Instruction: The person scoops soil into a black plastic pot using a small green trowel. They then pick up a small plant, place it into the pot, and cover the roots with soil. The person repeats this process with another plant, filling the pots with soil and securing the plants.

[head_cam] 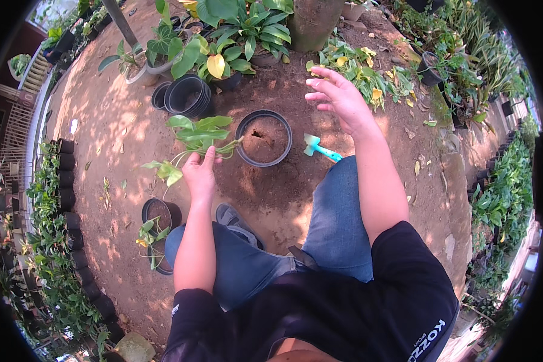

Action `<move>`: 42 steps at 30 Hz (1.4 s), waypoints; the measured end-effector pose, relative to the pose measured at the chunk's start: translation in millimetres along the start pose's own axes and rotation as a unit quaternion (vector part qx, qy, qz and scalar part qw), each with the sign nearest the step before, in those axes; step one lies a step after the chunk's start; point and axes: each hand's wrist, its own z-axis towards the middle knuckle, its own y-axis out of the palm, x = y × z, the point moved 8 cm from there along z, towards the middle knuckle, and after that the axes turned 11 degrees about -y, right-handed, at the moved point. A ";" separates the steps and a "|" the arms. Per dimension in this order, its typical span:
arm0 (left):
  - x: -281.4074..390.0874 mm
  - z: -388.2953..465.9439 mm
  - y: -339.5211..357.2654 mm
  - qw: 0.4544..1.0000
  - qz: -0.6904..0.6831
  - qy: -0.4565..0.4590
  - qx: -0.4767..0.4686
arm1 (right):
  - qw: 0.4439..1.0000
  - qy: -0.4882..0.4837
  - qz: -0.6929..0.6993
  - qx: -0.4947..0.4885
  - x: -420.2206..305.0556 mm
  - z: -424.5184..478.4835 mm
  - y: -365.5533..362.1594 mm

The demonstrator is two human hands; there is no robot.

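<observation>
My left hand (201, 171) pinches the stems of a leafy green plant cutting (201, 134) between thumb and fingers. The stem ends point right, over the near rim of a black plastic pot (290, 135). Brown soil (266, 151) fills much of that pot, with a small dark hole in its surface. My right hand (337, 96) is raised to the right of the pot, fingers apart, with nothing in it. Below it on the ground lies a turquoise hand trowel (319, 148), its blade towards the pot and its handle end by my right knee.
Nested black pots (188, 97) stand beyond the cutting. Close to my left knee are a soil-filled black pot (162, 213) and a pot with a yellowing plant (151, 237). Cut leafy vines (357, 68) lie beside a tree trunk (316, 25). Potted plants (260, 34) stand at the back.
</observation>
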 end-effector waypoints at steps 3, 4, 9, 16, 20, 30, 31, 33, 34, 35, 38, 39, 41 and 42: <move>-12.1 6.1 11.7 0.996 -0.015 -0.085 0.019 | 0.998 -0.047 -0.015 -0.046 -11.0 -27.0 -18.3; -15.9 8.8 13.6 0.995 -0.003 -0.092 0.023 | 0.997 -0.051 -0.035 -0.050 -1.0 -37.3 -23.2; 0.1 29.3 53.6 0.985 0.173 -0.022 -0.011 | 0.989 0.110 -0.048 0.085 94.1 -90.6 -94.5; -16.1 70.6 90.6 0.933 0.352 -0.008 -0.076 | 0.982 0.150 -0.028 0.114 154.1 -100.5 -97.1; -25.2 83.3 113.8 0.912 0.390 0.003 -0.128 | 0.993 0.100 -0.036 0.051 170.2 -73.5 -77.7; -29.0 84.4 152.6 0.802 0.555 0.103 -0.195 | 0.988 0.133 0.074 0.039 204.9 -65.6 -43.0; -29.9 83.6 155.4 0.794 0.563 0.111 -0.199 | 0.985 0.143 0.084 0.047 203.0 -65.8 -43.3; -32.1 83.8 158.7 0.789 0.571 0.108 -0.202 | 0.986 0.147 0.078 0.034 198.9 -63.6 -38.9; -33.3 84.3 160.5 0.786 0.574 0.107 -0.204 | 0.986 0.147 0.074 0.027 198.2 -62.9 -38.0; -35.2 85.0 162.4 0.786 0.572 0.110 -0.207 | 0.986 0.146 0.075 0.030 199.7 -63.1 -39.2; -39.7 86.1 165.8 0.786 0.568 0.124 -0.213 | 0.986 0.142 0.080 0.027 201.7 -62.2 -39.2; -42.2 85.8 166.5 0.785 0.566 0.131 -0.216 | 0.986 0.142 0.082 0.023 200.9 -62.5 -38.3; -46.7 87.3 165.6 0.788 0.557 0.148 -0.219 | 0.986 0.141 0.084 0.016 199.9 -62.0 -36.8; -49.0 88.8 164.1 0.791 0.549 0.158 -0.218 | 0.987 0.140 0.083 0.013 199.5 -61.7 -35.7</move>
